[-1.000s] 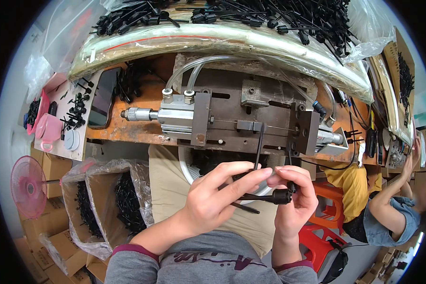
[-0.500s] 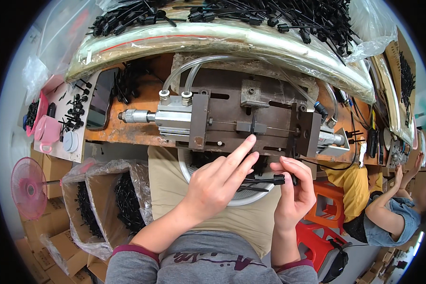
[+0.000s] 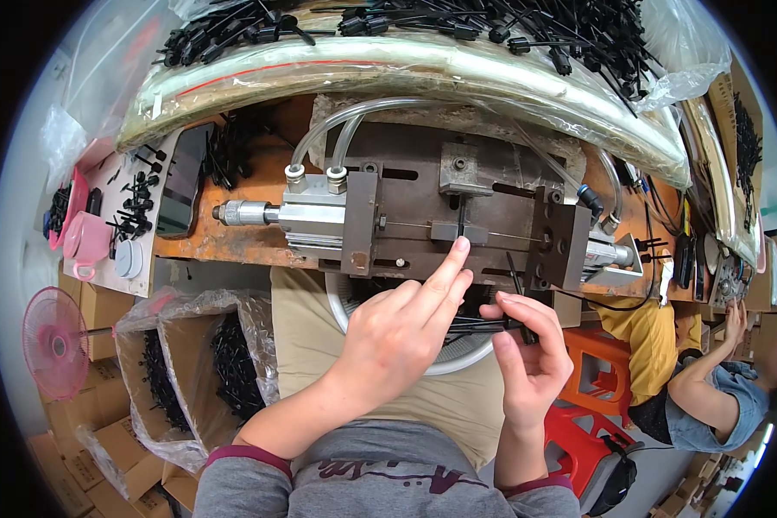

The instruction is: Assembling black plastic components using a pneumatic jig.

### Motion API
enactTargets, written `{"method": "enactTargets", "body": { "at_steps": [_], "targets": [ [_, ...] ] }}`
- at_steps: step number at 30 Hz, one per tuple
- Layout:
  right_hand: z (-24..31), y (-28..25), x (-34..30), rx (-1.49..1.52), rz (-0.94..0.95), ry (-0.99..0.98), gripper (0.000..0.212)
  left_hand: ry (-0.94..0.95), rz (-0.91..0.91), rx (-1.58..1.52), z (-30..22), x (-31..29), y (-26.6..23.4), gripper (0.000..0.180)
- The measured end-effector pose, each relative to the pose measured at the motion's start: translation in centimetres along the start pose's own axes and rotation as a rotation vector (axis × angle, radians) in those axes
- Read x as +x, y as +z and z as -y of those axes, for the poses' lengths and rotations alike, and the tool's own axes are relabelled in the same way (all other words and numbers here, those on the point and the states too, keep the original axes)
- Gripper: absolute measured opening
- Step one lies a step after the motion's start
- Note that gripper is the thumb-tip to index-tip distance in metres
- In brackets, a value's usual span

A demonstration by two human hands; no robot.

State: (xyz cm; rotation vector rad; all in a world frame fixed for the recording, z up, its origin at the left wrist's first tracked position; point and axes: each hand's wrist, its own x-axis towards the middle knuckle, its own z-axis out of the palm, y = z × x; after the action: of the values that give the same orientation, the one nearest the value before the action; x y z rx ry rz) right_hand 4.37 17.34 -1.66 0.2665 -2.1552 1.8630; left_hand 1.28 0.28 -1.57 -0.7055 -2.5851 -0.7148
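My left hand [image 3: 397,332] reaches forward with its index finger stretched out, the tip on a thin black rod [image 3: 462,211] lying across the small grey block [image 3: 445,231] of a metal fixture. Its middle finger is straight too; the other fingers are hidden below. Just to the right, my right hand [image 3: 531,354] pinches a black rod-shaped part [image 3: 515,274], tilted with its thin end up. More thin black rods [image 3: 475,325] run between the hands; what supports them is hidden. Under my hands, a white basket [image 3: 337,306] with black parts rests on my lap.
Air cylinders [image 3: 315,216] with clear hoses flank the fixture's brown plate [image 3: 397,194]. Behind it, a plastic-covered tray [image 3: 388,73] carries piled black parts. Lined boxes [image 3: 168,345] and a pink fan [image 3: 53,344] stand left. A co-worker [image 3: 708,388] sits right, beyond stools [image 3: 578,440].
The black part in my right hand has turned from lying sideways to pointing up, and that hand has shifted slightly left. My left index fingertip has moved slightly up onto the rod at the block.
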Motion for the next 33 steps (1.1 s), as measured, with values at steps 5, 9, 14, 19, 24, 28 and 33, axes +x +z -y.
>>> {"method": "enactTargets", "body": {
  "at_steps": [5,9,14,19,24,28,33],
  "targets": [
    [0.7,-0.6,0.1,-0.061,-0.013,0.032,0.027,-0.002,-0.004,0.017,-0.2,0.1,-0.1,0.035],
    [1.4,-1.2,0.1,-0.272,-0.034,-0.063,0.026,0.01,-0.01,0.032,-0.2,0.1,-0.1,0.034],
    [2.3,-3.0,-0.5,-0.211,-0.123,0.014,0.026,0.014,0.009,0.051,-0.3,0.2,-0.3,0.034],
    [2.4,-4.4,-1.2,0.126,-0.219,-0.051,0.023,0.015,0.006,0.027,-0.1,0.2,-0.4,0.032],
    [2.3,-3.5,-1.1,-0.027,-0.323,-0.202,0.026,0.034,-0.011,0.026,0.0,0.2,-0.4,0.03],
    [1.9,-2.5,-0.3,-0.535,-0.253,-0.442,0.036,0.05,0.002,-0.095,-0.1,-0.3,-1.1,0.032],
    [-0.5,0.1,2.1,-0.65,-0.043,-0.767,0.03,0.002,0.158,-0.395,-0.6,-2.4,-3.4,0.037]
  ]
}}
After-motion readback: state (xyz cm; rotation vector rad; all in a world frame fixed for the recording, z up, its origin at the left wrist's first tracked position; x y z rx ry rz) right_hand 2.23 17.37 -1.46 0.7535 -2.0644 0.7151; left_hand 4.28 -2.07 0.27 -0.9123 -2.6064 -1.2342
